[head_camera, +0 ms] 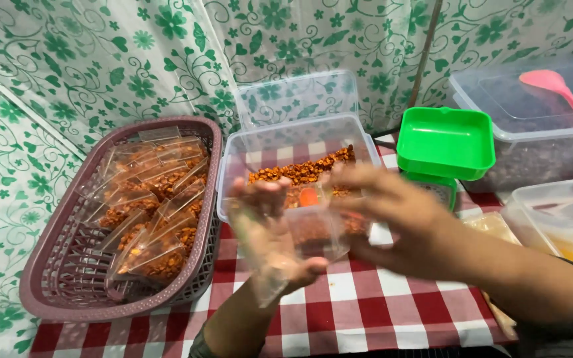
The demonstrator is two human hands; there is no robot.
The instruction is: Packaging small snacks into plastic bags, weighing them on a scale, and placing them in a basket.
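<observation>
Head view, looking down on a red-and-white checked tablecloth (359, 311), and starting at the far left there's a mauve plastic basket (61, 278) with small clear packets (154, 199) of orange-brown snack laid in overlapping rows inside it. Moving in, the left hand (270, 232) comes up from the bottom edge, palm raised, fingers curled narrow around a small clear plastic bag (313, 232). The bag sits between both hands, just in front of the open tub, above the cloth; it's blurred, so I can't tell how full it is. Right behind it, a clear plastic tub (300, 142) holds more of the orange-brown snack, with a small orange scoop (308, 197) lying in it, and its clear lid (296, 99) leans upright against the green-flowered wall covering (101, 66). Now the right hand (392, 212) reaches in from the right, fingers bent and pinching the bag's other side. Further right, a green square tub (445, 142) sits on top of a small scale. Beyond that, a lidded clear box (532, 126) of dark filling with a pink spoon (558, 89) resting on the lid, and at the right edge another clear box (552, 219) with something yellow inside.
</observation>
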